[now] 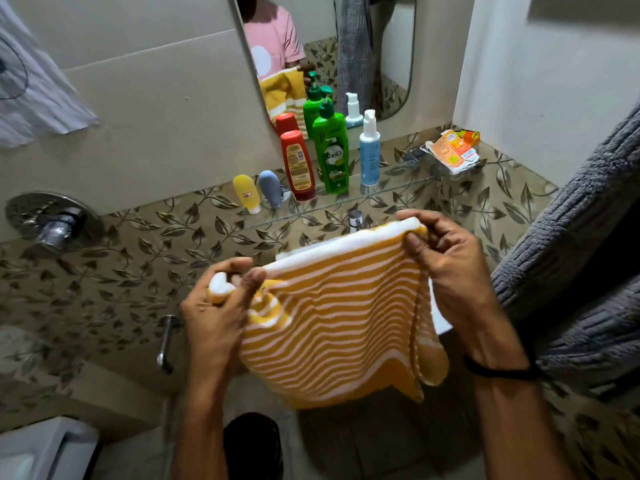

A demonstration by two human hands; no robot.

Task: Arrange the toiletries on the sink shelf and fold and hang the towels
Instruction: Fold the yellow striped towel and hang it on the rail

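shelf point(398, 188) bears five bottles point(331, 157); two hands point(216, 306) point(446, 268) grip one towel point(332, 317).

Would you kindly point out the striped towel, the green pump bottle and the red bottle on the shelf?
striped towel point(332, 323), head view, middle of the hanging striped cloth.
green pump bottle point(331, 157), head view, on its front label.
red bottle point(298, 164), head view, on its yellow label.

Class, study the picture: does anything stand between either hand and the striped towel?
Nothing visible does. The left hand and the right hand each grip a top corner of the towel directly, holding it spread between them, with no other object in the way.
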